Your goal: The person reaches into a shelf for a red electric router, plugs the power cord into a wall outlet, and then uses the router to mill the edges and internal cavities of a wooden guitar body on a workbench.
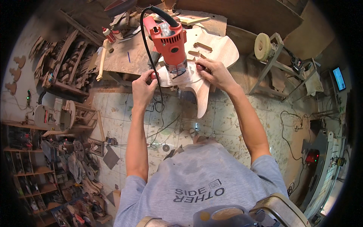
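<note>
A red handheld router (174, 48) stands upright on a pale wooden electric guitar body (224, 51) at the table's near edge. Its clear base plate (183, 78) carries a small red knob on each side. My left hand (143, 90) is closed around the left knob (153, 75), fingers pinching it. The right knob (199, 67) is gripped by my right hand (218, 75). Routed cavities (203, 47) show in the body beyond the router, and one curved horn (202, 100) juts over the table edge toward me. The router's bit is hidden.
A black power cord (145, 43) loops from the router's top past my left hand to the floor. On the wooden table (124, 56) lie a blue pen (128, 56) and a red-and-white bottle (108, 34). A buffing wheel (262, 47) on a metal stand is at right.
</note>
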Available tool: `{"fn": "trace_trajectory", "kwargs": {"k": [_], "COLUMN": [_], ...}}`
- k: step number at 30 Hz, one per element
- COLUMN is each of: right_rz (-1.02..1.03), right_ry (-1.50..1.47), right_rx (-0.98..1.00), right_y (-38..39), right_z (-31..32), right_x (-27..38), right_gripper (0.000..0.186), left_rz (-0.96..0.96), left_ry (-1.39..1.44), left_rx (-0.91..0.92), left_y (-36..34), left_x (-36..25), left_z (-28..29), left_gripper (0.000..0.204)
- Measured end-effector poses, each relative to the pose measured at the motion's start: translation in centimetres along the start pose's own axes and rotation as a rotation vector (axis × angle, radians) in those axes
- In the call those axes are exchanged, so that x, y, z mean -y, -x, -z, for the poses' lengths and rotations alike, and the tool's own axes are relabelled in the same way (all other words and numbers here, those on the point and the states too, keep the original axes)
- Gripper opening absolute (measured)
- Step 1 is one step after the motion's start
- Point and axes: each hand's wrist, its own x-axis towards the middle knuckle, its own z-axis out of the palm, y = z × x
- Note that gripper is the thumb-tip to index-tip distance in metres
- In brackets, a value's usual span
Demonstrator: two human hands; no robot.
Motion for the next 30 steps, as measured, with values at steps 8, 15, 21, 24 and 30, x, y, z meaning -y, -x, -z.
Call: {"fn": "trace_trajectory", "kwargs": {"k": [8, 15, 21, 24, 30], "right_rz": [-0.049, 0.011, -0.009, -0.029, -0.013], "right_ry": [-0.014, 0.018, 0.009, 0.011, 0.030], "right_rx": [0.048, 0.019, 0.014, 0.060, 0.055], "right_y": [0.0, 0.0, 0.0, -0.2, -0.1], "right_z": [0.5, 0.2, -0.1, 0.4, 0.4], "right_x": [0.5, -0.1, 0.2, 0.3, 0.5], "right_gripper": [0.036, 0.037, 0.037, 0.037, 0.036], "left_rz": [-0.035, 0.031, -0.015, -0.023, -0.001], "left_ry": [-0.069, 0.007, -0.008, -0.065, 0.005], "left_rx": [-0.041, -0.017, -0.014, -0.019, -0.014], "left_y": [1.8, 1.0, 1.1, 2.2, 1.5], "left_x": [-2.2, -1.7, -0.9, -1.9, -1.8], "left_z": [0.1, 0.3, 0.4, 0.3, 0.5], "left_gripper": [0.034, 0.035, 0.035, 0.035, 0.033]}}
